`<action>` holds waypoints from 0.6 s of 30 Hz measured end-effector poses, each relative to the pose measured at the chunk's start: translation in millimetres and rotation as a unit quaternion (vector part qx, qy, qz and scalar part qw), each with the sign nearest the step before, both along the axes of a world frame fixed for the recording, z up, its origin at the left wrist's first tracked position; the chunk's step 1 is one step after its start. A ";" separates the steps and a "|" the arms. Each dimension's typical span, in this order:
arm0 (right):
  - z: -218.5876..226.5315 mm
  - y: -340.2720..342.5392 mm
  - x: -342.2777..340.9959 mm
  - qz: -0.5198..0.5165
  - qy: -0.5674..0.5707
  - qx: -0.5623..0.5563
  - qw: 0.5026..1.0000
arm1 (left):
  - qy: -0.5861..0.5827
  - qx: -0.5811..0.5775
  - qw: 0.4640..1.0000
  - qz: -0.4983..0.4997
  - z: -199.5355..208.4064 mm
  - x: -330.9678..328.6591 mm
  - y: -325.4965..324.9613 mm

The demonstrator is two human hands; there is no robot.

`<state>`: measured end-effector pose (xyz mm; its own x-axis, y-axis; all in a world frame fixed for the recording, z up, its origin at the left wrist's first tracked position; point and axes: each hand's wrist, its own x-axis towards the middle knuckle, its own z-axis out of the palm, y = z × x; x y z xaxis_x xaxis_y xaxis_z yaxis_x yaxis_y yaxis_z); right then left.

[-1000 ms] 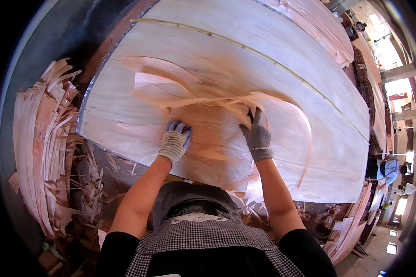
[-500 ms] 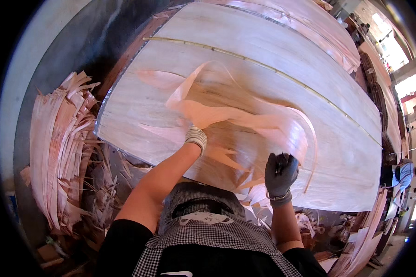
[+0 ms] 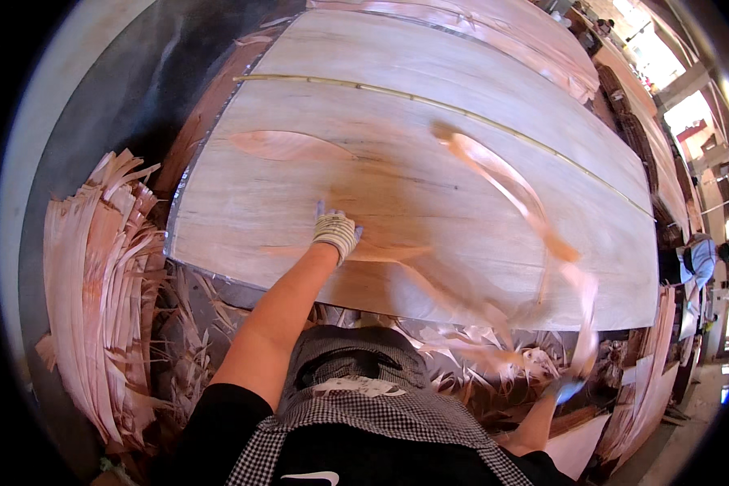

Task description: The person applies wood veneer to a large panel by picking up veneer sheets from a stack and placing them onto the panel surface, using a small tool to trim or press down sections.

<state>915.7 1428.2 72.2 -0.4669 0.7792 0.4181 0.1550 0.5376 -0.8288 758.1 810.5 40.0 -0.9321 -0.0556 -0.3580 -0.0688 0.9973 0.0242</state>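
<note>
My left hand [image 3: 336, 231], in a white-and-yellow striped glove, rests on a large pale wood veneer sheet [image 3: 510, 211]. Its thumb and one finger stand apart, and I see nothing held in it. Beside it lies a thin, pointed veneer offcut [image 3: 389, 253], with a leaf-shaped offcut [image 3: 287, 146] farther up the sheet. Past the sheet's near right edge is my right hand [image 3: 569, 387], gloved and smeared by motion. Long curling veneer strips [image 3: 587, 312] trail from it across the sheet; its fingers appear closed round their ends.
A thin yellowish rod [image 3: 429, 101] lies across the sheet. To the left stands a bundle of ragged veneer strips [image 3: 89, 292]. Scraps [image 3: 462, 348] are heaped below the near edge. More veneer [image 3: 543, 49] lies beyond, and another person [image 3: 697, 259] is at the far right.
My right hand has swung right and toward me, off the sheet, dragging the loose strips along. The left hand stays on the sheet, now clear of the strips that bunched beside it.
</note>
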 end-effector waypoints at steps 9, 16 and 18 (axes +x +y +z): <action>-143.3 -130.1 319.4 0.019 -0.746 -0.040 0.664 | 0.040 0.072 0.993 -0.081 -13.3 7.7 -19.8; -58.5 -318.3 107.3 0.356 -0.351 0.124 0.857 | 0.117 0.056 0.986 -0.105 -34.5 10.6 -34.8; -22.4 -370.8 38.2 0.344 -0.336 0.074 0.874 | 0.113 0.064 0.986 -0.104 -32.6 10.4 -33.1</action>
